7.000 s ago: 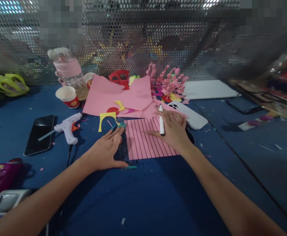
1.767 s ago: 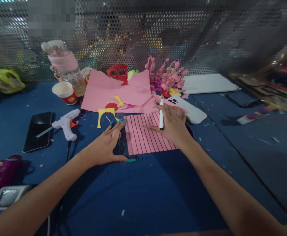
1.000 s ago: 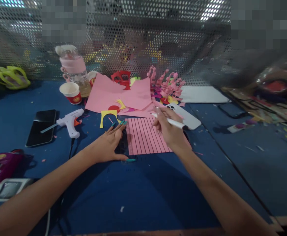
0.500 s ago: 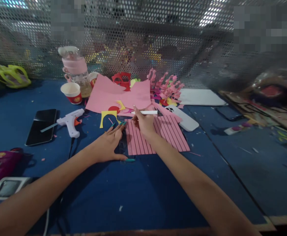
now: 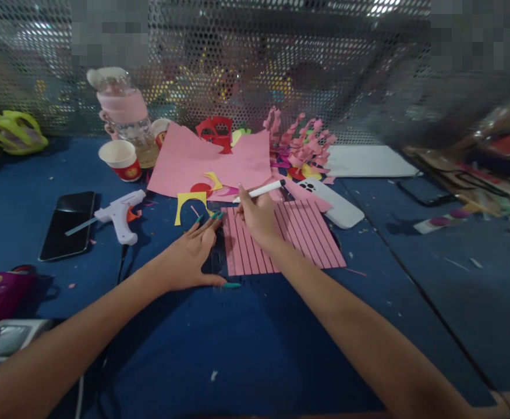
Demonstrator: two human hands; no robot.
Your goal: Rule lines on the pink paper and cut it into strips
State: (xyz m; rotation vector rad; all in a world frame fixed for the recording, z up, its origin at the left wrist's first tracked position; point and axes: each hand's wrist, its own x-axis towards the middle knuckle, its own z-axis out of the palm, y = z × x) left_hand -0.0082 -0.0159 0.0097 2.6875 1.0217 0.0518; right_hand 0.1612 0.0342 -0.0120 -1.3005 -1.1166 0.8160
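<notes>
A pink sheet with dark parallel lines [image 5: 311, 233] lies flat on the blue table. My right hand [image 5: 261, 221] is closed around a white marker [image 5: 266, 189] above the sheet's left part; the marker's dark end points right and slightly up. My left hand [image 5: 194, 256] rests at the sheet's left side, thumb and fingers stretched apart. Under its span, along the paper's edge, lies a clear strip [image 5: 215, 256] that looks like a ruler, partly hidden. Beyond the fingertips is a yellow paper cutout [image 5: 185, 201], with a larger pink sheet [image 5: 211, 166] behind.
To the left are a glue gun [image 5: 121, 218], a black phone [image 5: 69, 227], a paper cup [image 5: 121, 160] and a bottle [image 5: 126, 113]. A white phone [image 5: 337, 206] and curled pink paper strips [image 5: 303, 139] lie behind the lined sheet. Perforated metal [image 5: 237, 70] closes off the back.
The marker has tilted, its dark end rising and coming into sight. My left hand stays in place by the sheet's edge. The view has shifted slightly.
</notes>
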